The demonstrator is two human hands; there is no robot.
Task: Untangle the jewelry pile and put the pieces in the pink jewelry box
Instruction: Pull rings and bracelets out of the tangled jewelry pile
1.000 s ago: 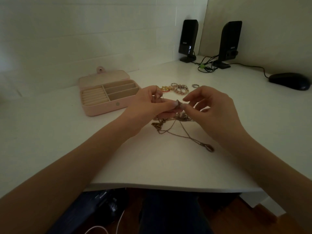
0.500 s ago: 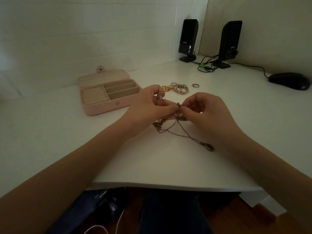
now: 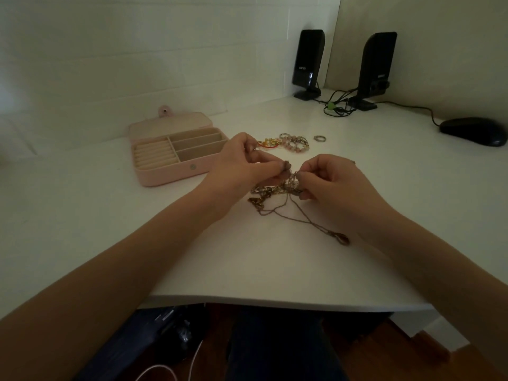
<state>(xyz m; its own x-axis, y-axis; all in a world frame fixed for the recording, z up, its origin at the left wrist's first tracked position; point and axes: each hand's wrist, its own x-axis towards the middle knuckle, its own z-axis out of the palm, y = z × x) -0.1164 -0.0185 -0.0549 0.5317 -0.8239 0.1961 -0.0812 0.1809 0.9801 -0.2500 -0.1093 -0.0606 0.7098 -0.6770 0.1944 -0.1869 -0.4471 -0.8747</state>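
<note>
- Both hands are up over the middle of the white surface point(image 3: 115, 215), close together with just a small gap between the fingertips.
- The left hand point(image 3: 242, 166) has its fingers curled in, pinching a bit of the tangled chains point(image 3: 277, 192). The right hand point(image 3: 330, 182) is doing the same from the 3 o'clock side, fingertips nipped onto the knot.
- The rest of the tangle sits on the surface right under the hands, with thin strands trailing off toward 5 o'clock and ending in a small pendant point(image 3: 343, 239). It's pretty dark, so I can't tell how many chains are in there.
- The pink jewelry box point(image 3: 176, 152) is open at about 9 o'clock from the hands, lid flipped back. It has ring rolls on its left and long slots on its right, and the left hand is just beside its near right corner.
- At 12 o'clock from the hands there's a small pile of beaded bracelets and gold bits point(image 3: 286, 141), and a lone silver ring point(image 3: 319, 138) just beside it at 3 o'clock.
- Further back there are two black speakers point(image 3: 308, 61) with cables, and a black mouse point(image 3: 472, 130) way off around 2 o'clock.
</note>
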